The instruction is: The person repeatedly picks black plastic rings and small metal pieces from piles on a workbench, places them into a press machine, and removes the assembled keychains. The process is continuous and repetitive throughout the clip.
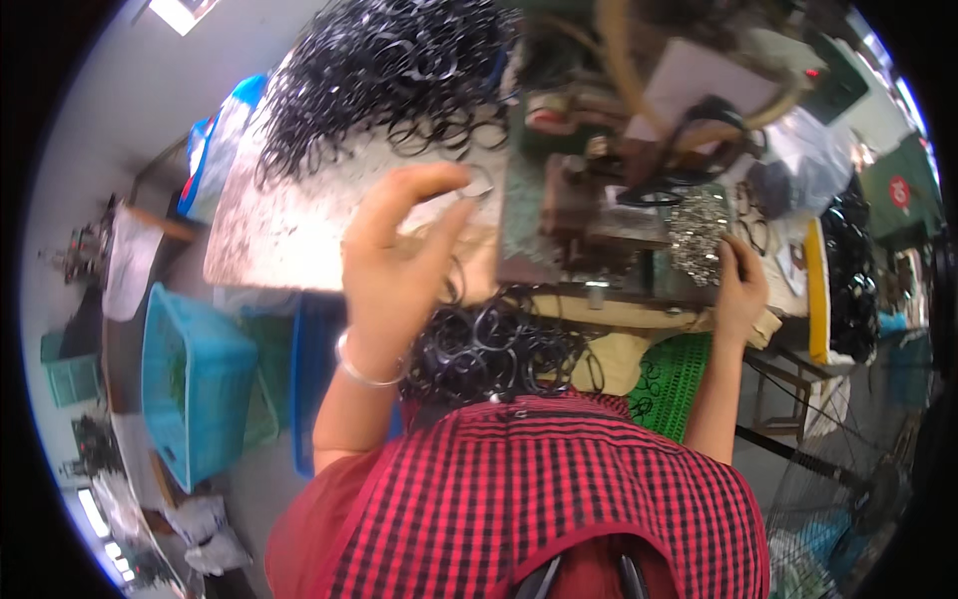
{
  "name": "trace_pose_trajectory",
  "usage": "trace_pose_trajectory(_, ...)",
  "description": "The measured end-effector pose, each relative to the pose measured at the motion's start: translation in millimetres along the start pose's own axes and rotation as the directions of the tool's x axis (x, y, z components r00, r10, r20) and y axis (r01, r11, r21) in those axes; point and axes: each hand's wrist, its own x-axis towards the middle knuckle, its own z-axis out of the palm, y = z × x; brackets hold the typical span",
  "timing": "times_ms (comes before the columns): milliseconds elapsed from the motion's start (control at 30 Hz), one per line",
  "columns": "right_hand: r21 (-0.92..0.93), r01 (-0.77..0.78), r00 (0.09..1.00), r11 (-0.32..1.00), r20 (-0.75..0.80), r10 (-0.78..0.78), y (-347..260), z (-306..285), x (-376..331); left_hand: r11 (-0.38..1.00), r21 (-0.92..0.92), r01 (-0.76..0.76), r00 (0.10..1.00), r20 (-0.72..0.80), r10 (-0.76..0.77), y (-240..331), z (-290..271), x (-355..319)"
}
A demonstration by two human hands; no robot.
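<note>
My left hand (391, 255) is raised over the pale worktop, thumb and forefinger curved into a near-closed pinch. A small shiny metallic piece (483, 192) shows at its fingertips, blurred. My right hand (740, 290) is at the edge of a heap of small silvery metal parts (699, 235), fingers drawn together; anything between them is hidden. A dark bench machine (604, 215) stands between the hands. Black rings (489, 349) lie heaped in my lap, and a large tangled pile of black rings (399, 70) covers the back of the worktop (289, 230).
A light blue crate (200, 379) stands on the floor at left, beside a darker blue bin (311, 389). A green perforated basket (674, 384) sits below the bench at right. Further right are a yellow-edged tray (818, 290) with black items and a clear plastic bag (803, 160).
</note>
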Motion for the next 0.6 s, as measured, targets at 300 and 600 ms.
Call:
trace_pose_trajectory(300,0.196,-0.036,0.994,0.98,0.105,0.016,-24,28,2,0.73,0.681,0.053,0.871,0.326,-0.367,-31,-27,-96)
trace_pose_trajectory(600,-0.154,-0.004,0.998,0.988,-0.061,-0.006,7,-19,-25,0.952,0.03,0.305,0.78,0.566,-0.268,-3,-84,-40)
